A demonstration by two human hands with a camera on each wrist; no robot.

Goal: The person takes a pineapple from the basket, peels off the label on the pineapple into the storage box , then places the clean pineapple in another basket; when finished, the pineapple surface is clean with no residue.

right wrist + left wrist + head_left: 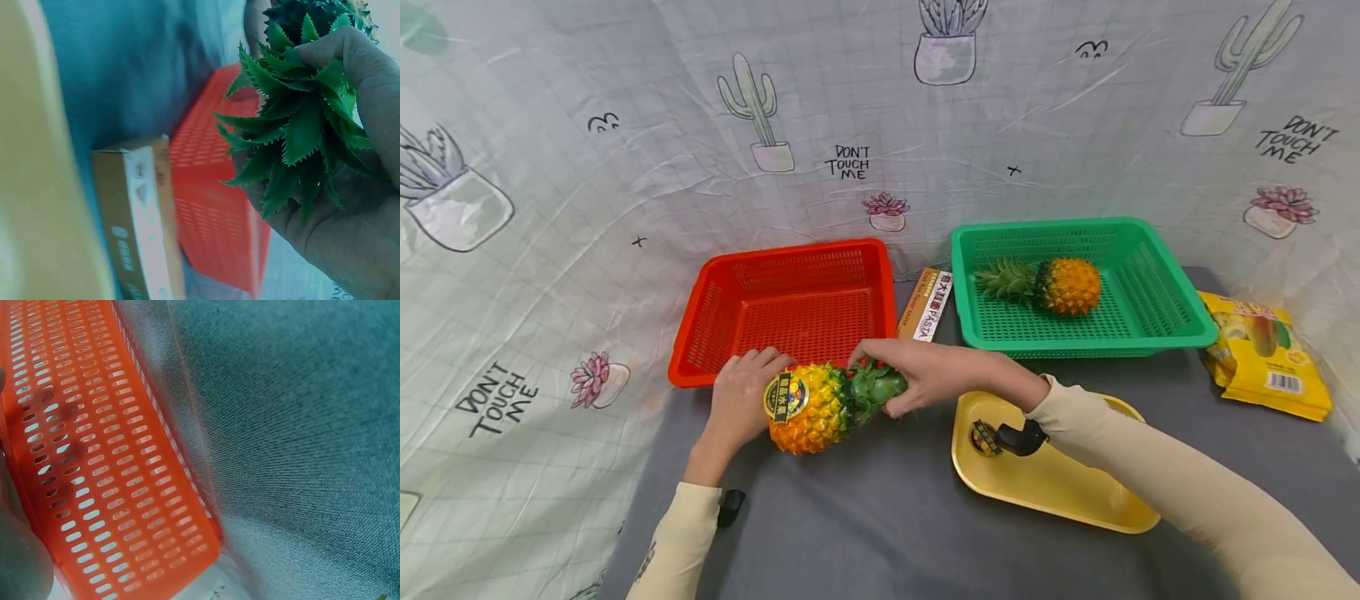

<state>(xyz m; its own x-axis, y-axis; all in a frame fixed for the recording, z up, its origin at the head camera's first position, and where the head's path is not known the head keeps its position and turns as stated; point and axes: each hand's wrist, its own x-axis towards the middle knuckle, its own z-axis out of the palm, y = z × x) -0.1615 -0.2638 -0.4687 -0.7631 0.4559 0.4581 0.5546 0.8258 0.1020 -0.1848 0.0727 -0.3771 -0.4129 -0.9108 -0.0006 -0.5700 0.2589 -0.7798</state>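
Note:
A pineapple [811, 408] with a round sticker hangs before the red basket [786, 260], its crown pointing right. My right hand [917, 375] grips it by the green leafy crown [303, 119], thumb lying over the base of the leaves. Over the basket's near rim lies my left hand [747, 392]. Dark finger shapes show through the slotted basket wall [119, 462] in the left wrist view, with the palm on this side; the hand holds that rim. The pineapple hides part of the left fingers.
A green basket [1180, 304] holds another pineapple [1070, 286]. Between the baskets stands a pasta box [925, 304]. A yellow tray [1037, 483] with a round dark label lies under the right forearm. At the far right is a yellow bag [1266, 354]. A printed cloth hangs behind.

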